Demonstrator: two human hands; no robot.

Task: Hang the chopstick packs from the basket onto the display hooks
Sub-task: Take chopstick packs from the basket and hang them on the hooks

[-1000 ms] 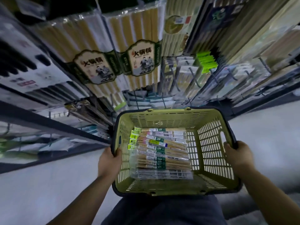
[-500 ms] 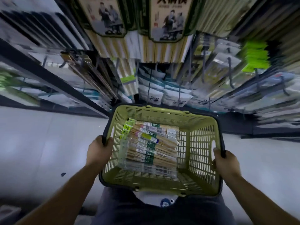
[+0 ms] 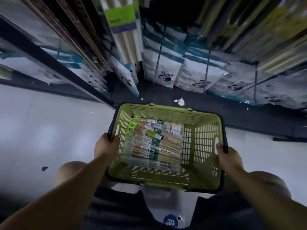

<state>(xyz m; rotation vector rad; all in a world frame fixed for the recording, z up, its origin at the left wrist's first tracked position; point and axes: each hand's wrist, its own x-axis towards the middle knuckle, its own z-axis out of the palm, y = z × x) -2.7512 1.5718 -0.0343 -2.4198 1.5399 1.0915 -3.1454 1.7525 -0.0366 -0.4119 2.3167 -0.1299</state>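
Head view — green basket [image 3: 205,140] holds stacked chopstick packs [image 3: 154,143], both hands gripping.

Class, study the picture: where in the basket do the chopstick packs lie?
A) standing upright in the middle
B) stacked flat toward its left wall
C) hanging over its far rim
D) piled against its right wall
B: the packs lie flat in a stack by the left wall of the basket, with a gap of bare mesh between them and the right wall.

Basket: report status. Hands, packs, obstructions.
Holding basket: left hand grips left rim, right hand grips right rim. Stack of chopstick packs inside, none in hand. White paper scrap on floor ahead.
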